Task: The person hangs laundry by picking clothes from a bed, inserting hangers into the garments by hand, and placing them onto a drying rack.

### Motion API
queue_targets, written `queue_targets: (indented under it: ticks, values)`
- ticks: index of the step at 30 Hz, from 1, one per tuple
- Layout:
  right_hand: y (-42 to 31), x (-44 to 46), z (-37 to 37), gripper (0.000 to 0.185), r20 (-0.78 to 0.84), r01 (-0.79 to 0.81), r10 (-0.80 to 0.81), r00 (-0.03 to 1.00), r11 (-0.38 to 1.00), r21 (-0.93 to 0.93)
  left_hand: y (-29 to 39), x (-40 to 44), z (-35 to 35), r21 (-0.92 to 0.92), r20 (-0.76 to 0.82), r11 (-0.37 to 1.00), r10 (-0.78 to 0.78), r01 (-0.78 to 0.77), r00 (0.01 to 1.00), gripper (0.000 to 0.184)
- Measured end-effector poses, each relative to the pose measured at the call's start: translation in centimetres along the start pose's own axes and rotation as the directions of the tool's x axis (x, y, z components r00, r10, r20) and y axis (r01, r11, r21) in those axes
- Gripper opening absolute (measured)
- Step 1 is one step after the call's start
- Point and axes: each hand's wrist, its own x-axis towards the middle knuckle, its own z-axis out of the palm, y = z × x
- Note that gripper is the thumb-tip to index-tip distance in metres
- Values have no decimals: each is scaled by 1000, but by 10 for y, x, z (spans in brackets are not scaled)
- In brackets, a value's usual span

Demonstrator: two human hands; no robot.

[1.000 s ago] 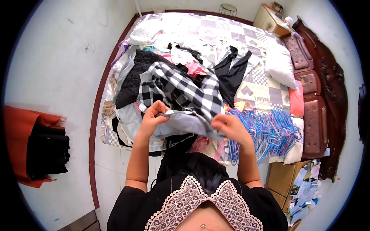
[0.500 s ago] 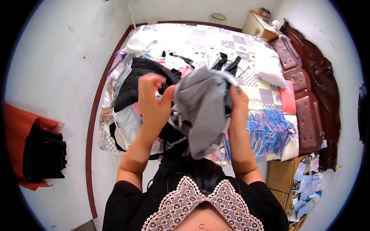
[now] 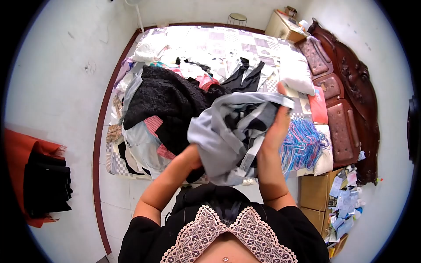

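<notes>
A grey garment [image 3: 215, 136] hangs bunched between my hands above the near edge of the bed. Its opening faces up, showing a black and white inside and a pale band; its exact kind is unclear. My right hand [image 3: 276, 127] is closed on the band at the right, close to a small white patch like a label. At the lower left, my left hand [image 3: 192, 157] presses into the cloth, which hides its fingers. Just beyond lies a black textured garment [image 3: 166, 94] on a heap of mixed clothes, with a red striped piece [image 3: 153, 125] beneath it.
Blue and pink hangers [image 3: 302, 144] lie piled on the bed's near right. A white pillow [image 3: 298, 74] rests by the carved headboard [image 3: 366, 109]. Black strappy clothing [image 3: 247, 76] lies farther back. Cardboard boxes [image 3: 313, 199] and papers stand at lower right. Orange and black cloths [image 3: 46, 184] hang at left.
The grey garment has turned so its opening shows. My left hand has dropped from above the heap to the garment's lower left side. My right hand has risen slightly along the band.
</notes>
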Motion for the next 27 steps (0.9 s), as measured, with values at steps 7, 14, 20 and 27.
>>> queue_targets:
  ticks: [7, 14, 20, 27]
  values:
    - [16, -16, -36, 35, -95, -176, 182, 979, 982, 71, 77, -23, -31, 823, 43, 359, 734, -441, 677, 39]
    - [43, -34, -17, 27, 269, -535, 477, 837, 817, 215, 51, -16, -40, -237, -546, 922, 133, -305, 827, 48]
    - [48, -21, -48, 30, 505, -267, 587, 632, 777, -570, 64, -37, -35, 143, -373, 948, 318, -285, 872, 28]
    - [67, -44, -4, 67, 695, 293, 139, 705, 836, -463, 80, -45, 2, 47, -160, 893, 449, -447, 879, 30]
